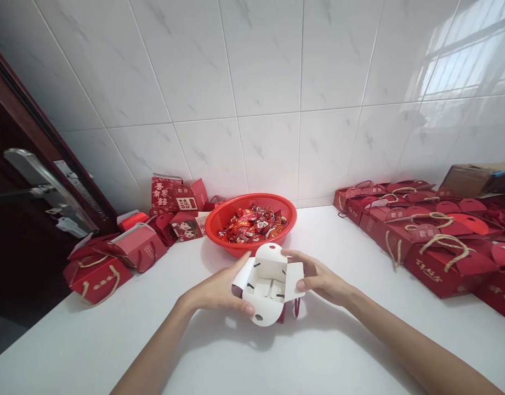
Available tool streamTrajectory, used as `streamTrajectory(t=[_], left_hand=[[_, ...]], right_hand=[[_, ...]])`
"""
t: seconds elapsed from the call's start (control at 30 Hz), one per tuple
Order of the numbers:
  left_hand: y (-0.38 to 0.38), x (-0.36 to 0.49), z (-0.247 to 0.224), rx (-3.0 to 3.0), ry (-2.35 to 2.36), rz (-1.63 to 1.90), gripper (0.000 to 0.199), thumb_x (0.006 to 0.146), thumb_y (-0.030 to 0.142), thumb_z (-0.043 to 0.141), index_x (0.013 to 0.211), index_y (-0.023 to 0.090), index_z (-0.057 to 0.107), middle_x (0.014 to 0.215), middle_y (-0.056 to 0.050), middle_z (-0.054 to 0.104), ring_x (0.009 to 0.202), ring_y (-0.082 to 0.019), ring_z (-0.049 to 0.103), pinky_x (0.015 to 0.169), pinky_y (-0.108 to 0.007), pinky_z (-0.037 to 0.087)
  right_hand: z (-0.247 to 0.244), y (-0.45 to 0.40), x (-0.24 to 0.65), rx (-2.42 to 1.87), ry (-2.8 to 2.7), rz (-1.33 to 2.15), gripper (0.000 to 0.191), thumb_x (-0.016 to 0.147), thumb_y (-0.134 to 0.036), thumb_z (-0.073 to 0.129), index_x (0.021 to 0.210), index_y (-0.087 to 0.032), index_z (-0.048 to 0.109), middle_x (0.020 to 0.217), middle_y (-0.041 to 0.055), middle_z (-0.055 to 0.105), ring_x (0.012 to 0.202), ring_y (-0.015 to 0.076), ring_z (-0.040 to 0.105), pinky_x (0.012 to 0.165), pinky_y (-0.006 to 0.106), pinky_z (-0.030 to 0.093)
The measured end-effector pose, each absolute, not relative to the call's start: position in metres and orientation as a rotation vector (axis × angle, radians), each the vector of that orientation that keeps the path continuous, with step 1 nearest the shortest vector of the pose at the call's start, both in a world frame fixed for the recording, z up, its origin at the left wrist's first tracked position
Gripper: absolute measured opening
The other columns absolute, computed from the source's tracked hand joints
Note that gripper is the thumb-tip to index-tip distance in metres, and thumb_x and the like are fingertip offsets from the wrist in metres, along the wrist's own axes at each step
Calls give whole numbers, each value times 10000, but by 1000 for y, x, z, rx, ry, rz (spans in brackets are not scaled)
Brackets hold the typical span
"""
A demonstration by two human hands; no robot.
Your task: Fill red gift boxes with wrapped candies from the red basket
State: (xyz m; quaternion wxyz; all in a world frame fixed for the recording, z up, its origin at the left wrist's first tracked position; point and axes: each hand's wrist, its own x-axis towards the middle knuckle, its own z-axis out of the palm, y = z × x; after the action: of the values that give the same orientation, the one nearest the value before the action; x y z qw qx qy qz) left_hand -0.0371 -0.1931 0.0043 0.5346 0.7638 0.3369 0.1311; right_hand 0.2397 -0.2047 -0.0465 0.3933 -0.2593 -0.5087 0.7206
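An unfolded gift box [271, 288] with a white inside is held above the white table, its top flaps spread and no contents visible in it. My left hand [223, 291] grips its left side, thumb on the near rounded flap. On the right side, my right hand [318, 278] pinches the white side flap between thumb and fingers. A dark red cord hangs under the box at the right. Just behind it stands a red plastic basket [291, 216] holding many wrapped candies [256, 224].
Red gift boxes [141, 244] lie in a group at the left, near a dark door [13, 109]. Rows of closed red boxes with rope handles [437, 263] fill the right side. A brown carton [468, 178] sits at the far right, and a tiled wall [268, 153] rises behind.
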Motion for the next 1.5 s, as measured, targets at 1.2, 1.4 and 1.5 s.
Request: streamTrajectory(t=[1.2, 1.4, 1.5], left_hand=[[-153, -50, -22, 2075, 919, 328, 1087, 545, 520, 903, 1498, 362, 406, 1603, -51, 347, 1477, -375, 271, 1203, -541, 205], [-150, -49, -15, 2095, 967, 315, 1075, 529, 496, 915, 1481, 371, 431, 1581, -51, 387, 1464, -353, 315, 1200, -539, 233], [-148, -49, -19, 2085, 972, 332, 1100, 518, 494, 919, 1489, 350, 423, 1577, -63, 391, 1460, -354, 325, 1193, -533, 256]], right_hand=[[-31, -221, 236, -847, -1215, 1703, 696, 577, -262, 872, 1198, -234, 560, 1251, 86, 598, 1101, 266, 591, 839, 364, 494], [-32, -223, 235, -870, -1188, 1680, 701, 570, -287, 875, 1194, -236, 560, 1224, 87, 610, 1072, 267, 603, 811, 363, 503], [-31, -224, 233, -892, -1174, 1665, 709, 560, -291, 879, 1187, -228, 555, 1225, 96, 613, 1089, 275, 601, 819, 367, 508]])
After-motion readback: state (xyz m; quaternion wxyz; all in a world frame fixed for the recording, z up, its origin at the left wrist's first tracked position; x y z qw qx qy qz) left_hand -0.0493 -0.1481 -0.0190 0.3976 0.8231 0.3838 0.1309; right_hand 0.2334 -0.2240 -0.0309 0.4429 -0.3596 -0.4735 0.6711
